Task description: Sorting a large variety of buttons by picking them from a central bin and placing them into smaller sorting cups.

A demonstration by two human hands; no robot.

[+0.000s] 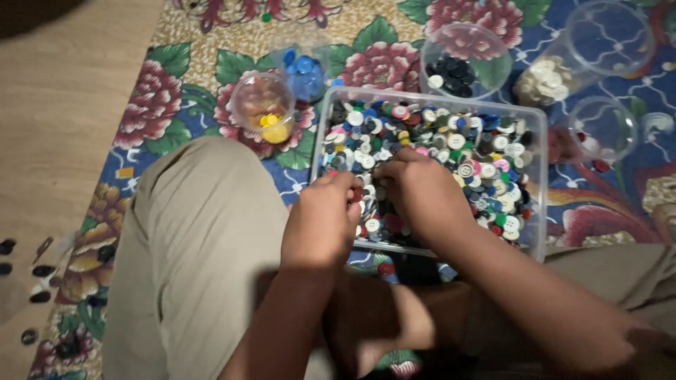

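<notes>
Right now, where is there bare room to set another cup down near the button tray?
Bare patches: the wooden floor left of the floral mat, and the mat between the yellow-button cup and the knee. Crowded: cups ring the button tray; both hands, left hand and right hand, fill its near edge.

Your clear plastic tray (pixel 539 134) brims with buttons (pixel 451 151) in white, blue, black, pink, red and green, and it rests on a mat (pixel 176 91) patterned with big crimson flowers and green leaves over blue and tan. Around it, one clear cup (pixel 262 105) shows yellow pieces, another (pixel 304 70) blue, another (pixel 461 63) black, another (pixel 556 74) cream-white. Your trousers (pixel 190 239) are plain khaki, and the floor (pixel 56 105) is pale wood-grain.
</notes>
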